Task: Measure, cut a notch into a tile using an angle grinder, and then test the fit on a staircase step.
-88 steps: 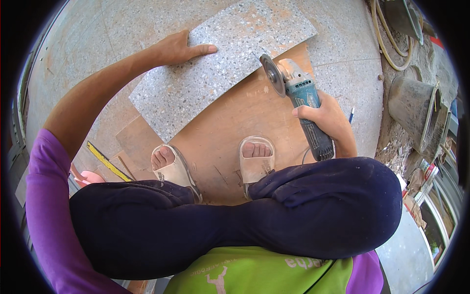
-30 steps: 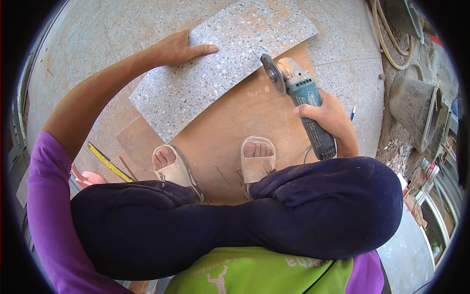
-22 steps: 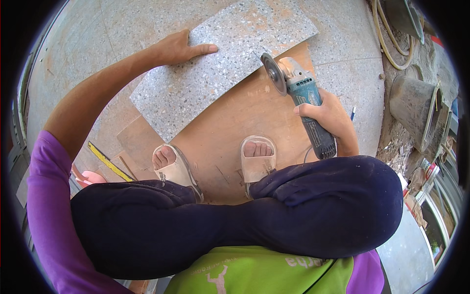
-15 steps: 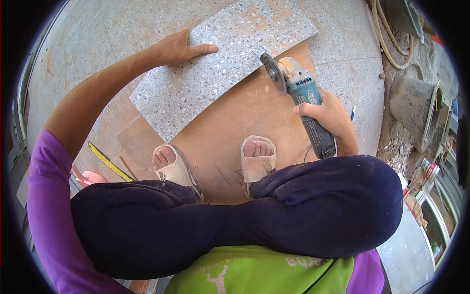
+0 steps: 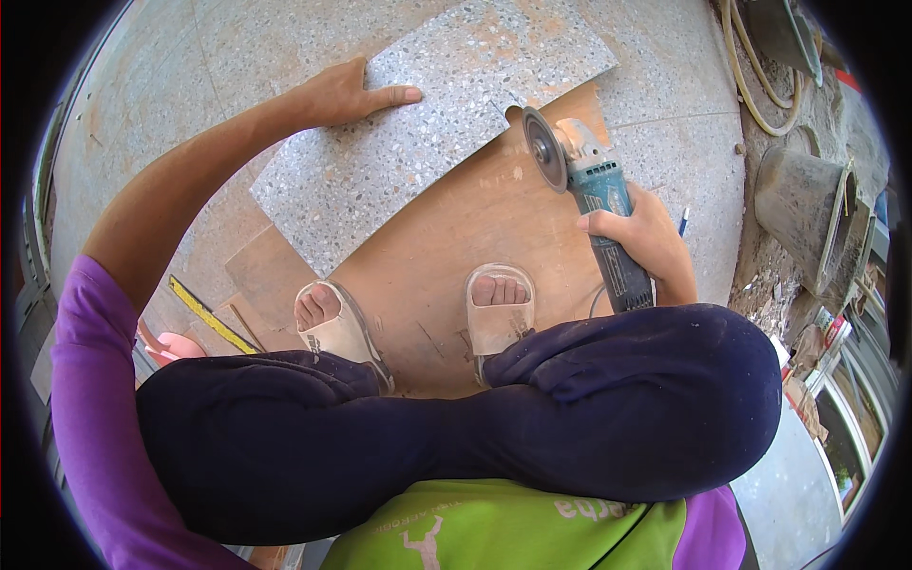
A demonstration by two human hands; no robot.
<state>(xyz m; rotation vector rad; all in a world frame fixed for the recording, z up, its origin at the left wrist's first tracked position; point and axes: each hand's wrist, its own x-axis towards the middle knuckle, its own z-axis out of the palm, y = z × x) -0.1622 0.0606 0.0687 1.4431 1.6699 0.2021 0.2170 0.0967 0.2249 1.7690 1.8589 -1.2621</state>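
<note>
A grey speckled stone tile point(image 5: 427, 142) lies slantwise over a brown board point(image 5: 427, 256). My left hand point(image 5: 347, 95) grips the tile's far left edge, thumb flat on top and the other fingers out of sight beyond the edge. In its near right edge is a small rounded notch point(image 5: 514, 111), with short dark marks beside it. My right hand point(image 5: 646, 233) is wrapped round the body of a teal and black angle grinder point(image 5: 608, 214). The grinder's round disc point(image 5: 544, 149) stands just right of the notch, apart from the tile. Whether the disc spins, I cannot tell.
My sandalled feet point(image 5: 501, 304) rest on the board. A yellow-edged strip point(image 5: 211, 313) and a pink object point(image 5: 176, 346) lie at the left. To the right are a blue pen-like stick point(image 5: 684, 221), a dirty bucket point(image 5: 803, 199) and a coiled hose point(image 5: 760, 85).
The grinder in my right hand has moved a little right and toward me, away from the tile's edge, uncovering the notch. My left hand and the tile have stayed in place.
</note>
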